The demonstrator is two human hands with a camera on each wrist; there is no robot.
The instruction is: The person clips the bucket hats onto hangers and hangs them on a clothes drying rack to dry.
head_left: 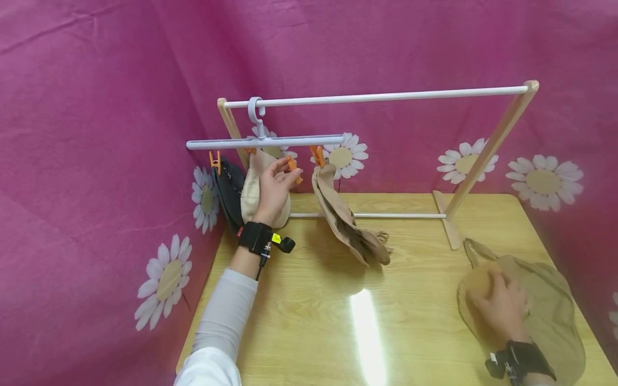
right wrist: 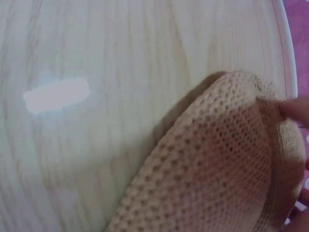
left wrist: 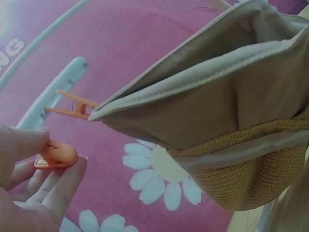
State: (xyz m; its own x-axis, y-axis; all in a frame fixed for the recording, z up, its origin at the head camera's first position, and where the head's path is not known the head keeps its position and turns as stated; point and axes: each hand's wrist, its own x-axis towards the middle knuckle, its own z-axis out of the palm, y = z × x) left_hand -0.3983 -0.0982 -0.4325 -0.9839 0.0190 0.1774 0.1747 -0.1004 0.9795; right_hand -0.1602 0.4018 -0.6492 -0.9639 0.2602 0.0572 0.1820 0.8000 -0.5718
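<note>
My left hand [head_left: 274,190] pinches an orange clip [left wrist: 59,153] between thumb and fingers, just below the pale hanger bar [head_left: 289,141]. To its right, a khaki hat [head_left: 333,206] hangs by its edge from another orange clip [left wrist: 79,106]. Beside my left wrist hang a cream hat [head_left: 250,187] and a dark hat [head_left: 227,198]. At the table's right side my right hand [head_left: 504,305] grips the rim of a tan knitted hat [right wrist: 207,154], thumb on one face and fingers round the edge. Khaki fabric with a strap [head_left: 545,300] lies under and beside that hand.
The hanger hook sits at the left of the white rail [head_left: 386,97], held by a wooden frame [head_left: 492,145]. Its foot [head_left: 446,220] rests on the wooden table [head_left: 410,305]. Pink cloth with daisies [head_left: 386,48] encloses the back and sides.
</note>
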